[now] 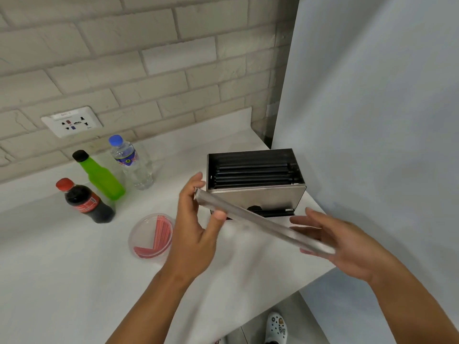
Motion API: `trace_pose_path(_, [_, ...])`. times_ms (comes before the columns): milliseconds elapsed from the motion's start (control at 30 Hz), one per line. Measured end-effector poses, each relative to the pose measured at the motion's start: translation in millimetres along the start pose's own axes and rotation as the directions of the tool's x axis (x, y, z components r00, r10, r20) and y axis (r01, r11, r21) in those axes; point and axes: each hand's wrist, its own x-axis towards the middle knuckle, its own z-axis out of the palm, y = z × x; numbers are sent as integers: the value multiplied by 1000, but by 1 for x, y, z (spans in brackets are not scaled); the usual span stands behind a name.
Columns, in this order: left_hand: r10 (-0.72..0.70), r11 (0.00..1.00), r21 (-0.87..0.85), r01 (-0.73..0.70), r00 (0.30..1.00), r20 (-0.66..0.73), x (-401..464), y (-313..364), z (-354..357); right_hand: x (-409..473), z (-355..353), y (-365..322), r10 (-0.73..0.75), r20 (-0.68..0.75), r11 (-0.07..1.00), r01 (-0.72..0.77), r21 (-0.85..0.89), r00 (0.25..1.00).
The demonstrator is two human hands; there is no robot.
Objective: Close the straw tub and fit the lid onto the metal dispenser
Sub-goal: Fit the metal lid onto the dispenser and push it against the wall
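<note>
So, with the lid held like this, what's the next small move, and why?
Probably lift the metal lid up and back, levelling it over the open top of the dispenser. The lid is tilted in front of the dispenser. The left hand grips one end and the right hand supports the other on straight fingers. The black straws are uncovered.

My single head-worn wide-angle camera looks forward and down, close over the tabletop (74, 269) toward the corner walls.

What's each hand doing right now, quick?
Left hand: grips the metal lid at its left end.
Right hand: open, straight fingers supporting the lid's other end.
</note>
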Motion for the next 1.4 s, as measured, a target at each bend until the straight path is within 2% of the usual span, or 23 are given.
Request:
trace_pose_path(133, [-56,998,-54,45,975,-215,18,8,-6,-15,9,-16,-114,-12,990,115,79,993])
trace_pose_path(233, [-84,996,-40,75,946,-315,30,12,-10,-26,15,-22,-218,-3,976,218,2,976])
trace_pose_path(433, [-186,979,24,204,930,-318,40,10,-8,-31,29,-22,-421,-58,877,390,-283,905])
trace_pose_path(600, [-198,959,158,237,953,-230,39,1,-8,-22,36,-12,-562,-124,765,456,-455,818])
trace_pose_path(767, [-265,923,242,299,950,-163,35,-4,-7,-5,32,-3,-578,-204,762,432,-483,791])
trace_pose_path(900, [-244,885,378,271,962,-119,38,-7,-1,9,28,-11,-555,-303,808,416,-416,775])
trace_pose_path(1133, [-297,813,494,308,949,-104,62,-12,5,34,26,-37,-573,-283,765,377,-523,769])
trace_pose_path(1400, [-407,793,455,406,908,-102,79,-25,9,71,20,-48,-557,-307,723,270,-636,772])
